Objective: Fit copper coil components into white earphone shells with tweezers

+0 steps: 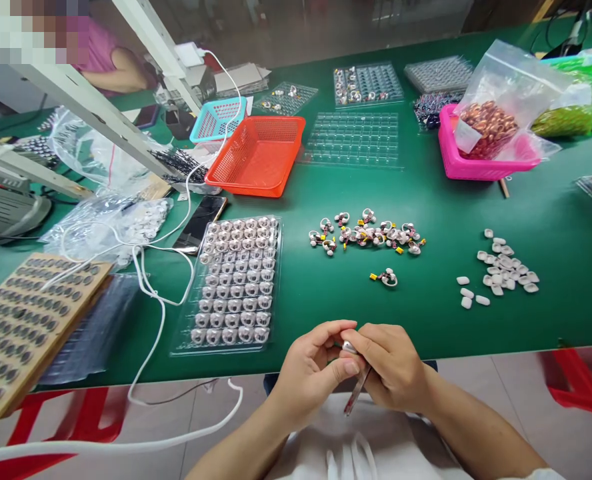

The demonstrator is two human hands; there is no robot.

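Note:
My left hand (309, 373) and my right hand (396, 370) meet at the table's near edge. A small glossy white piece (349, 347) shows between the fingertips, which partly hide it; my left hand is closed around it. A slim metal tool like tweezers (358, 392) sticks out below my closed right hand, whose thumb and index finger press at the white piece. Just beyond lies a single small ring-shaped assembly (389, 278) with a yellow tab. Behind it is a loose cluster of similar assemblies (369, 235). White caps (509, 267) lie scattered to the right.
A clear tray (275, 293) of white parts stands left, beside a phone (201, 223) and white cables (163, 333). Farther back are a red basket (271, 157), a blue basket (211, 120), and a pink basket (491, 170) holding bagged brown parts. Another person (111, 60) sits across.

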